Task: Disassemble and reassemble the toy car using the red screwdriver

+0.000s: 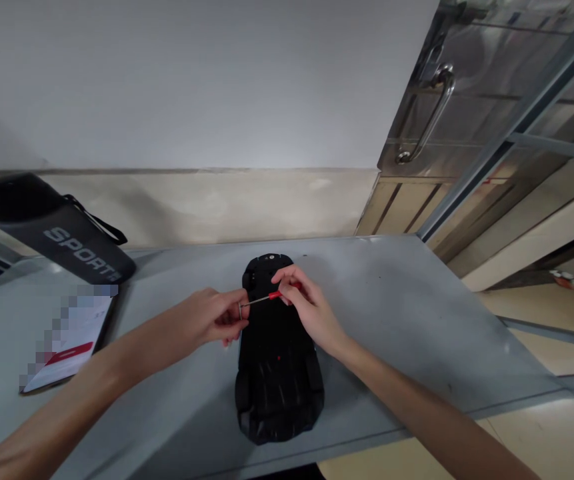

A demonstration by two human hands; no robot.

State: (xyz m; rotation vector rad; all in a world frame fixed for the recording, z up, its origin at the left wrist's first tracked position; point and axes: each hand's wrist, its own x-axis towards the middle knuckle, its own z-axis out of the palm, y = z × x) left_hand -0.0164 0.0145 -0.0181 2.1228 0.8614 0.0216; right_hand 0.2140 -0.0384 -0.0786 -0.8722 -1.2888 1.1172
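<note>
A black toy car (277,360) lies upside down on the grey table (407,313), its underside facing up. My right hand (307,303) pinches the red handle of a small screwdriver (267,298) above the car's far end. My left hand (219,317) is closed in a pinch at the screwdriver's metal tip, by the car's left edge. What the left fingers hold at the tip is too small to make out. The shaft runs nearly level between both hands.
A black bag (51,233) printed "SPORT" lies at the back left of the table. A white booklet (69,343) with a red stripe rests below it. A metal door with a handle (429,113) stands to the right. The table's front edge is close to me.
</note>
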